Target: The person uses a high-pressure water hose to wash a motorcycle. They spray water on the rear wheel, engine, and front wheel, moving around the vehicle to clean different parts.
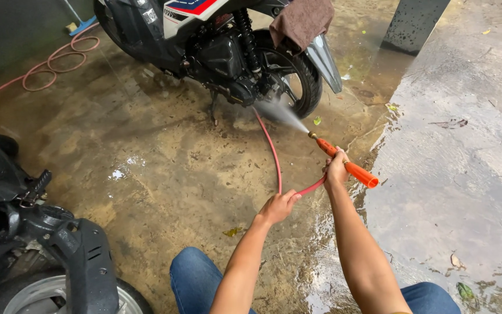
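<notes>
My right hand (336,168) grips the orange spray gun (347,164); my left hand (278,206) is closed around its red hose (274,154). Spray hits the scooter's rear wheel (294,81); I'd sweep steadily, keeping hose slack.

We count two bare hands: left hand (278,206), right hand (336,170). One orange spray lance (347,165). Two hoses: one red hose (273,152) running to the lance, one pinkish hose coiled (59,58) at top left. Two motorbikes: one being sprayed (222,46), one black one (36,232) at lower left. One brown cloth (302,20) on the sprayed bike. One dark pillar (412,24). Two denim knees (196,279).
</notes>
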